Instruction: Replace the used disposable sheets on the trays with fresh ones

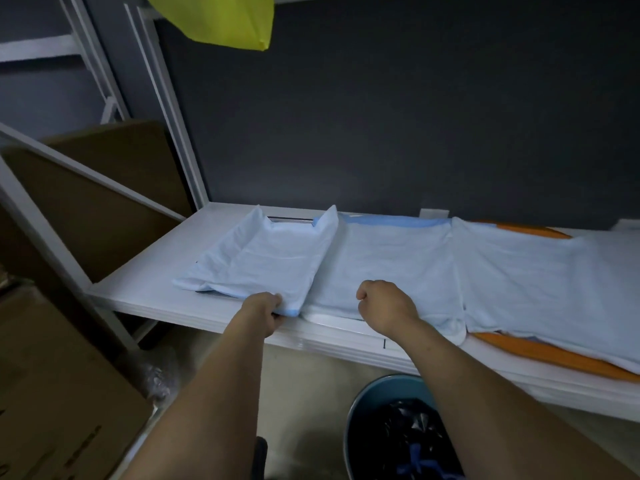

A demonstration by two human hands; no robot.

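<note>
Pinching near edge of left sheet [256, 261] with left hand [266, 311], on shelf [145, 271]; holding right hand [384, 306] curled over middle sheet [391, 265], grasp not determinable. Risking tearing by pulling sharply against any snagging at far corners, or dragging covered tray off shelf. Finding no readable writing.

On the white shelf [145, 289] lie a left tray [289, 219], a middle tray [332, 319] and an orange tray [554, 356], all sheet-covered.
</note>
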